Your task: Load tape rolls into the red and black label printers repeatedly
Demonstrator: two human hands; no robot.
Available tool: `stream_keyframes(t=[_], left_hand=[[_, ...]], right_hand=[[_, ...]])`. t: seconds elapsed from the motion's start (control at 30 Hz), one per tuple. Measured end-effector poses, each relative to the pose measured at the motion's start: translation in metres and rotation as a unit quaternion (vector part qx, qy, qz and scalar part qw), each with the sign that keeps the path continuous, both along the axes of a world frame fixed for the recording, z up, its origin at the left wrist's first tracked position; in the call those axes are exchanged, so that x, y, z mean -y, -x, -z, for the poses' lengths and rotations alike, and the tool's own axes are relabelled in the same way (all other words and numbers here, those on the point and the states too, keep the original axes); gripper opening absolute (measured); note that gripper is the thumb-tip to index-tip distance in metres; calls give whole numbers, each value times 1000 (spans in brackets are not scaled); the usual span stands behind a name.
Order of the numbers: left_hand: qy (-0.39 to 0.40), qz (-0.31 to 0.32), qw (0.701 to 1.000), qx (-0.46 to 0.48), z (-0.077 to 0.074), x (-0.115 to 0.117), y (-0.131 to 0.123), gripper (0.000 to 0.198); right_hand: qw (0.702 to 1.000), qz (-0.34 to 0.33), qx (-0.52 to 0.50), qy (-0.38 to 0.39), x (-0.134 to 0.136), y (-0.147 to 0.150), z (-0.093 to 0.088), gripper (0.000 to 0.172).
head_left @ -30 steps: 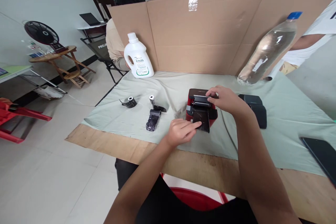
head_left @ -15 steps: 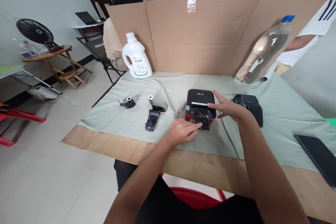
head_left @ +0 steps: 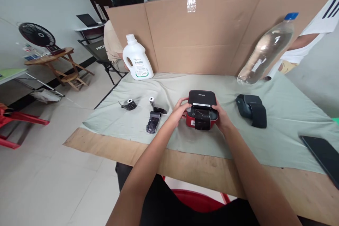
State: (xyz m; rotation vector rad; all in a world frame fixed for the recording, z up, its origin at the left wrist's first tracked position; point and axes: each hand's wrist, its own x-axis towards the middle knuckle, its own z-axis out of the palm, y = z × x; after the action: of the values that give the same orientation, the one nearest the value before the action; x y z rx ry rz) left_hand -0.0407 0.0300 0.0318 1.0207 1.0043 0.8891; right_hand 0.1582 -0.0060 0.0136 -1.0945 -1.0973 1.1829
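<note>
A red and black label printer [head_left: 202, 97] stands on the cloth in front of me, and a strip of black paper [head_left: 202, 120] hangs over its front. My left hand [head_left: 181, 109] is closed around the printer's left side, thumb near the top edge. On the opposite side my right hand [head_left: 222, 117] grips it the same way, its fingers partly hidden behind the body. Left of the printer lie a small black paper roll [head_left: 130, 104], a second roll with a white core [head_left: 152, 100], and a crumpled black strip [head_left: 153, 122].
Another black device [head_left: 251, 110] sits to the right, with a phone [head_left: 321, 157] near the table edge. A white detergent jug [head_left: 137, 60] and a large clear bottle [head_left: 267, 51] stand before a cardboard screen [head_left: 198, 39]. People are partly visible behind it.
Both hands have moved from the black paper strip and the printer's top to its two sides and now hold it. The strip's end now sits closer against the printer's front.
</note>
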Motion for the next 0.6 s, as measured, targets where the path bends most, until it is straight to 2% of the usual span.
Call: stream_keyframes(t=[0.17,0.3,0.43,0.6], left_hand=[[12,-12,1000,11,6,0,-2,57],[10,-16,1000,16,6,3,-3,56],[7,-32,999,25,7,8,-4,55],[-1,-40,999,33,10,8,-6,52]], right_hand=[[995,50,85,2,-5,3,5,70],[989,57,135,-7,-1,5,7,72],[988,86,124,-38,4,13,9,66],[988,77,127,-46,4,20,12,71]])
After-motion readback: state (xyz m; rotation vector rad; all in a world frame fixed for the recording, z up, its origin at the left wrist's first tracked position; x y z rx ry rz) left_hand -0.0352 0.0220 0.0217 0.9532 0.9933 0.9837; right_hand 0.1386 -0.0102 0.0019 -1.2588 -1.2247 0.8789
